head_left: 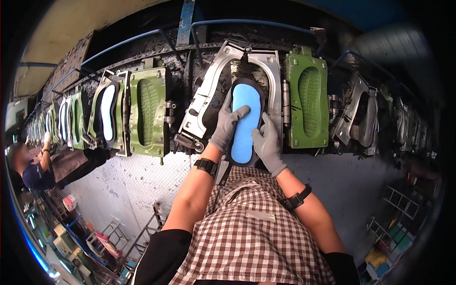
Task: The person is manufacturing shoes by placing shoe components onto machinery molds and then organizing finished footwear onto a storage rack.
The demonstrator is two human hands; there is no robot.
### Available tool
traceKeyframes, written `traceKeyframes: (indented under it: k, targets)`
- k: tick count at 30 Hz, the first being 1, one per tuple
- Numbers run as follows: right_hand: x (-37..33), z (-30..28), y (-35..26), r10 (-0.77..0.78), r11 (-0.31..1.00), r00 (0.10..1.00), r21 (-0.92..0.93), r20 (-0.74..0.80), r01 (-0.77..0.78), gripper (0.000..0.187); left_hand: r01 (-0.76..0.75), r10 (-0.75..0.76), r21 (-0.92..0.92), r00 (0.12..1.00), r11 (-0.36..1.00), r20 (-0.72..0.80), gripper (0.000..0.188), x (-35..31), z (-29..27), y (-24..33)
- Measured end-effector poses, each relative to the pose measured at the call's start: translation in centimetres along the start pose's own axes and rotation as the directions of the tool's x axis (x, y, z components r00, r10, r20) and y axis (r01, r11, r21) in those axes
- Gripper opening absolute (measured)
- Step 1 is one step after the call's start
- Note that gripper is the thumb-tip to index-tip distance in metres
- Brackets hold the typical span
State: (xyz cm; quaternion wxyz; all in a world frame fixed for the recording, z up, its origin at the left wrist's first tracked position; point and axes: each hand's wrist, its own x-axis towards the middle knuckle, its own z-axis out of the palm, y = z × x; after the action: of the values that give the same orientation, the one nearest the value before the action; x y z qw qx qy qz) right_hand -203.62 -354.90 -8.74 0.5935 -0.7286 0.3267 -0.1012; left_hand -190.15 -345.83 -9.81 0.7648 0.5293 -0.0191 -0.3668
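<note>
In the middle, a blue insole [244,137] lies on a black foot-shaped piece [237,84], whose dark rim shows around it. My left hand [225,127], in a grey glove, grips the left side with its thumb pressed on the blue surface; its other fingers are hidden underneath. My right hand [270,148], gloved too, closes on the right edge, thumb and forefinger at the rim. Behind the piece stands an open silver metal mould frame [274,66] with a foot-shaped opening. A dark grey strip-like part [222,172] shows below my left wrist.
Green sole moulds [295,95] stand right of the frame and left [160,90]. More moulds line the bench both ways, one with a white insole [108,111]. Blue rails [251,21] run behind. A co-worker [35,166] works at far left. Metal racks [114,232] stand behind me.
</note>
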Motion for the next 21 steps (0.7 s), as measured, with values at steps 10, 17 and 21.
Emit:
traceKeyframes:
  k: [10,17,21]
  targets:
    - [9.1,-2.0,-4.0,-0.120,0.871,0.991,-0.486,-0.066,0.073,0.061,-0.152,0.153,0.027,0.987,0.988,-0.048,0.083,8.3,2.4,1.2]
    - [8.9,-5.3,1.3,-0.227,0.828,0.974,-0.531,-0.022,0.181,0.059,-0.194,0.210,0.424,0.978,0.885,0.009,0.092,4.0,4.4,-2.6]
    - [4.2,-13.7,-1.1,-0.256,0.912,0.958,-0.360,-0.130,0.195,0.053,0.001,0.028,0.523,0.998,0.852,-0.048,0.074,-3.4,5.1,-1.7]
